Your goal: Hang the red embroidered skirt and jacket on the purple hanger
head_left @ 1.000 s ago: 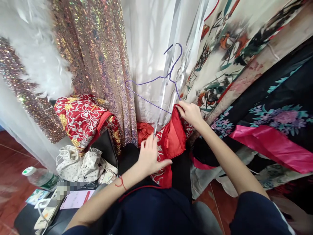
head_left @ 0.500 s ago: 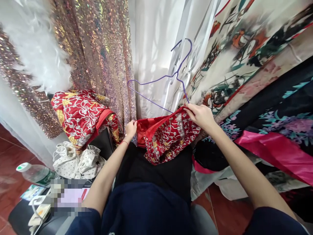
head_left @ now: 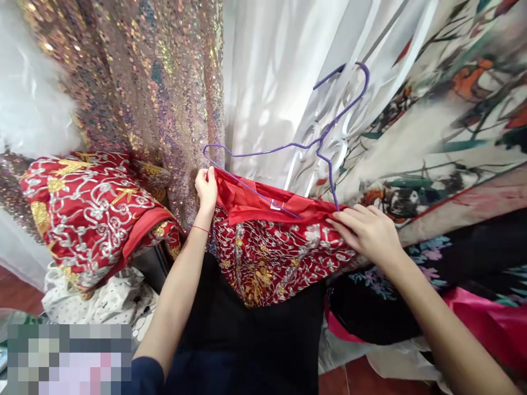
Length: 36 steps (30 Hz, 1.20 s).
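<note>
Head view: left hand pinched shut on the top left edge of a red embroidered satin garment, beside the left tip of a thin purple wire hanger. Right hand grips the garment's top right edge, fingers curled, at the hanger's right end. Garment hangs spread between both hands, in front of white curtain fabric.

No lettering can be read — the small white tag inside the red garment is illegible.
</note>
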Tool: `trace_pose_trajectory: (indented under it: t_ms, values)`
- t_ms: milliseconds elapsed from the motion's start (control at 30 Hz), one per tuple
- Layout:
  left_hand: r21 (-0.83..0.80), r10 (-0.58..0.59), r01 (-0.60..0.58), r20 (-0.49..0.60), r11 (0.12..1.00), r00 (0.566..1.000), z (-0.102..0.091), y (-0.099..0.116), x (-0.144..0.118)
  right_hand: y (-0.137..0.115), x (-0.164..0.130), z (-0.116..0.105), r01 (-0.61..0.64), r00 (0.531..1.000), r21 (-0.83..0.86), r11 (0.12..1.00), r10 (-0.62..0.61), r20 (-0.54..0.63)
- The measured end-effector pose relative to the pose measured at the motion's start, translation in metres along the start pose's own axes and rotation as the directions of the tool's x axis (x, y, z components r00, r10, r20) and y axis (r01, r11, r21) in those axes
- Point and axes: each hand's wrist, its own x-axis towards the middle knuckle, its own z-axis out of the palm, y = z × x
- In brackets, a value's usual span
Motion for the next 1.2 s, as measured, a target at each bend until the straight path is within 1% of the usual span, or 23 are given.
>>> trace_pose_trajectory:
  t_ms: [67, 167, 233, 300, 400, 433, 500, 567, 600, 700, 733, 767, 800, 833, 867, 900, 933, 967, 1000, 1033, 1100, 1167, 1200]
  values:
    - [-0.186, -0.039, 0.033, -0.025, 0.982, 0.999, 0.001, 0.011, 0.012, 0.002, 0.0, -0.001, 0.044, 0.999, -0.044, 0.998, -0.044, 0.0]
    - [-0.401, -0.161, 0.141, -0.018, 0.905, 0.987, 0.0, 0.029, 0.021, 0.002, -0.001, -0.002, 0.06, 0.998, -0.062, 0.996, -0.06, 0.007]
    - [-0.472, -0.198, 0.16, -0.032, 0.867, 0.98, -0.003, 0.041, 0.024, 0.001, -0.003, -0.003, 0.063, 0.998, -0.043, 0.997, -0.063, 0.008]
    - [-0.491, -0.156, 0.102, -0.07, 0.865, 0.985, -0.009, 0.052, 0.025, 0.002, -0.005, -0.006, 0.061, 0.998, -0.01, 0.998, -0.061, 0.013]
    - [-0.39, 0.025, -0.086, -0.161, 0.917, 0.987, -0.019, 0.068, 0.023, 0.005, -0.006, -0.008, 0.062, 0.998, 0.032, 0.998, -0.062, 0.016]
    - [-0.3, 0.11, -0.169, -0.203, 0.939, 0.973, -0.022, 0.073, 0.021, 0.006, -0.007, -0.008, 0.061, 0.998, 0.042, 0.997, -0.061, 0.017]
    - [-0.059, 0.285, -0.31, -0.259, 0.949, 0.923, -0.025, 0.084, 0.014, 0.009, -0.009, -0.007, 0.038, 0.999, 0.071, 0.997, -0.039, 0.009]
    - [0.156, 0.406, -0.378, -0.242, 0.913, 0.881, -0.021, 0.093, 0.003, 0.012, -0.014, -0.005, -0.024, 1.0, 0.13, 0.991, 0.025, -0.01]
    - [0.217, 0.435, -0.392, -0.213, 0.894, 0.875, -0.018, 0.097, -0.003, 0.013, -0.016, -0.004, -0.068, 0.997, 0.18, 0.981, 0.072, -0.021]
    - [0.232, 0.459, -0.421, -0.145, 0.877, 0.876, -0.005, 0.11, -0.02, 0.018, -0.022, 0.002, -0.236, 0.963, 0.414, 0.879, 0.269, -0.024]
    - [0.19, 0.461, -0.433, -0.147, 0.881, 0.875, -0.001, 0.114, -0.024, 0.021, -0.024, 0.005, -0.303, 0.926, 0.486, 0.82, 0.374, -0.054]
    - [0.131, 0.46, -0.443, -0.166, 0.887, 0.872, 0.001, 0.12, -0.028, 0.024, -0.024, 0.008, -0.357, 0.859, 0.547, 0.757, 0.496, -0.127]
    - [0.061, 0.457, -0.454, -0.199, 0.889, 0.867, 0.002, 0.125, -0.031, 0.027, -0.024, 0.011, -0.394, 0.753, 0.592, 0.703, 0.616, -0.231]
    - [-0.011, 0.449, -0.464, -0.231, 0.886, 0.863, 0.001, 0.131, -0.033, 0.029, -0.024, 0.014, -0.422, 0.62, 0.618, 0.663, 0.709, -0.337]
    - [-0.073, 0.44, -0.47, -0.248, 0.88, 0.863, -0.001, 0.137, -0.034, 0.03, -0.023, 0.017, -0.447, 0.489, 0.626, 0.639, 0.761, -0.427]
    - [-0.116, 0.433, -0.47, -0.244, 0.875, 0.868, -0.004, 0.141, -0.035, 0.031, -0.022, 0.019, -0.468, 0.392, 0.62, 0.63, 0.777, -0.493]
    - [-0.137, 0.429, -0.462, -0.213, 0.876, 0.877, -0.007, 0.144, -0.035, 0.03, -0.021, 0.021, -0.491, 0.354, 0.6, 0.632, 0.774, -0.525]
    - [-0.137, 0.427, -0.448, -0.159, 0.884, 0.89, -0.011, 0.146, -0.035, 0.028, -0.02, 0.022, -0.514, 0.364, 0.567, 0.644, 0.762, -0.535]
    - [-0.123, 0.422, -0.431, -0.091, 0.894, 0.902, -0.015, 0.145, -0.035, 0.025, -0.02, 0.023, -0.532, 0.406, 0.519, 0.669, 0.74, -0.537]
    - [-0.099, 0.413, -0.413, -0.023, 0.905, 0.911, -0.018, 0.142, -0.035, 0.022, -0.02, 0.024, -0.541, 0.465, 0.46, 0.705, 0.706, -0.535]
    - [-0.048, 0.39, -0.387, 0.077, 0.921, 0.918, -0.023, 0.132, -0.035, 0.016, -0.021, 0.027, -0.524, 0.618, 0.327, 0.786, 0.615, -0.489]
    - [-0.015, 0.365, -0.366, 0.119, 0.931, 0.923, -0.026, 0.121, -0.035, 0.013, -0.025, 0.034, -0.419, 0.753, 0.211, 0.883, 0.468, -0.462]
    - [-0.009, 0.35, -0.352, 0.125, 0.936, 0.928, -0.027, 0.116, -0.035, 0.013, -0.028, 0.038, -0.336, 0.794, 0.157, 0.929, 0.369, -0.483]
